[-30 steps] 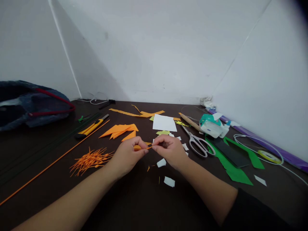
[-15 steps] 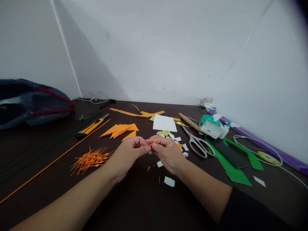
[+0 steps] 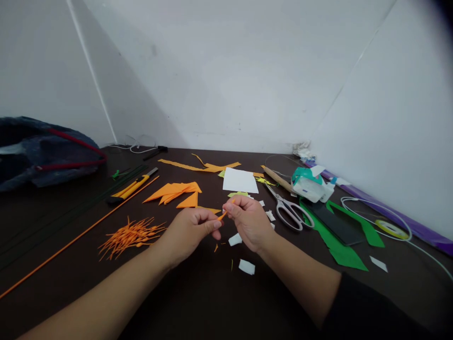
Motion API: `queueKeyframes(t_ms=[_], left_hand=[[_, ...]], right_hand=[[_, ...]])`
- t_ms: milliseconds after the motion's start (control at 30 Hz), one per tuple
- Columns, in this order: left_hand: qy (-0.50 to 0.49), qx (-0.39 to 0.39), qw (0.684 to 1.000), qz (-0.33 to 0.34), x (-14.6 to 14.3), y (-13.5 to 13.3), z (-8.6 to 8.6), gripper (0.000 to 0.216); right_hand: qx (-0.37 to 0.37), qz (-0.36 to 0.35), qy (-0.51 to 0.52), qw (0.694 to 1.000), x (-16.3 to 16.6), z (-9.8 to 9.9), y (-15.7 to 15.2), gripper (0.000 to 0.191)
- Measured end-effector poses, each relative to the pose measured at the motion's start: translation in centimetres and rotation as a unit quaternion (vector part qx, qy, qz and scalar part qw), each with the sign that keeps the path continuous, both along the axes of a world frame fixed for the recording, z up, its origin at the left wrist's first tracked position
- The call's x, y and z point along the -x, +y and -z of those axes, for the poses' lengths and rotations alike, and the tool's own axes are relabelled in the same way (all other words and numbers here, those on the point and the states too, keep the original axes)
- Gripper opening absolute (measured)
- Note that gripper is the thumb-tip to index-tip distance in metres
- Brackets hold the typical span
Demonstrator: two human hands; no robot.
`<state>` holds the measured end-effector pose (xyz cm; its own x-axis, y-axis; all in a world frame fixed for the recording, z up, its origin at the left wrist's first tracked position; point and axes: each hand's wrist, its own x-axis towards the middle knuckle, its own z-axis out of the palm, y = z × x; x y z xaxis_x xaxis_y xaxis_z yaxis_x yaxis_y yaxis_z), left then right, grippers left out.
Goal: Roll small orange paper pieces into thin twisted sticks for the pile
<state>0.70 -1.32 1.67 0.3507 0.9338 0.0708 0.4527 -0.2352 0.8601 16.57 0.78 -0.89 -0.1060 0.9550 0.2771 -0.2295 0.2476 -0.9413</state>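
Between my two hands is a small twisted strip of orange crepe paper (image 3: 222,216), held at a slant. My left hand (image 3: 193,230) pinches its lower end between thumb and fingers. At the upper end, the fingertips of my right hand (image 3: 248,222) are closed on the same strip. To the left lies a pile of twisted orange paper pieces (image 3: 130,237), thin at the ends and thicker in the middle. Behind my left hand are flat orange paper triangles (image 3: 175,192). White paper scraps (image 3: 247,267) lie below and beside my right hand.
Scissors (image 3: 290,212) lie right of my hands, near green paper (image 3: 347,255), a black flat object (image 3: 336,224) and a tape roll (image 3: 391,229). A yellow utility knife (image 3: 132,186) and a long orange stick (image 3: 81,236) are left. A white sheet (image 3: 240,181) lies behind.
My hands have moved slightly apart, and more of the orange strip shows between them. My right hand has risen a little. The whole view has shifted slightly.
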Motion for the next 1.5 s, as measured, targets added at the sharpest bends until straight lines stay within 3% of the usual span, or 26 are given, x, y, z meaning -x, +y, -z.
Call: queueKeyframes(t_ms=[100, 233, 367, 767, 900, 1033, 1133, 1267, 1400, 1500], left_hand=[[-0.037, 0.010, 0.999, 0.010, -0.2, -0.1, 0.1, 0.028], [-0.140, 0.064, 0.988, 0.032, -0.4, -0.2, 0.4, 0.024], [-0.182, 0.083, 0.978, 0.059, -0.5, -0.2, 0.4, 0.024], [-0.076, 0.040, 0.995, 0.059, -0.9, -0.7, 0.1, 0.029], [-0.048, 0.023, 0.997, 0.050, -0.9, -0.8, -0.1, 0.031], [-0.050, 0.017, 0.998, 0.044, -0.8, -0.8, -0.1, 0.030], [-0.023, -0.014, 0.999, 0.028, -0.8, -0.7, 0.0, 0.029], [0.061, -0.094, 0.994, -0.018, -0.8, -0.5, 0.3, 0.023], [0.148, -0.214, 0.964, -0.056, -0.8, -0.1, 0.5, 0.020], [0.104, -0.171, 0.978, -0.051, -0.7, 0.0, 0.3, 0.019]], right_hand=[[0.006, -0.021, -0.003, 1.000, -0.1, -0.1, -0.2, 0.010], [-0.008, -0.123, 0.004, 0.992, -0.3, -0.3, -0.4, 0.022], [-0.032, -0.117, 0.001, 0.993, -0.3, -0.4, -0.4, 0.007], [0.074, -0.059, 0.072, 0.993, 1.0, -0.6, -1.1, 0.028], [0.093, -0.088, 0.095, 0.987, 1.0, -0.6, -1.0, 0.023], [0.069, -0.133, 0.055, 0.987, 0.1, -0.8, -0.7, 0.016], [0.031, -0.104, 0.014, 0.994, -0.4, -0.9, -0.4, 0.010], [0.021, -0.080, -0.020, 0.996, -0.6, -0.7, -0.2, 0.010], [0.032, -0.090, -0.041, 0.995, -0.6, -0.5, -0.1, 0.014], [0.022, -0.089, -0.037, 0.995, -0.6, -0.7, -0.2, 0.014]])
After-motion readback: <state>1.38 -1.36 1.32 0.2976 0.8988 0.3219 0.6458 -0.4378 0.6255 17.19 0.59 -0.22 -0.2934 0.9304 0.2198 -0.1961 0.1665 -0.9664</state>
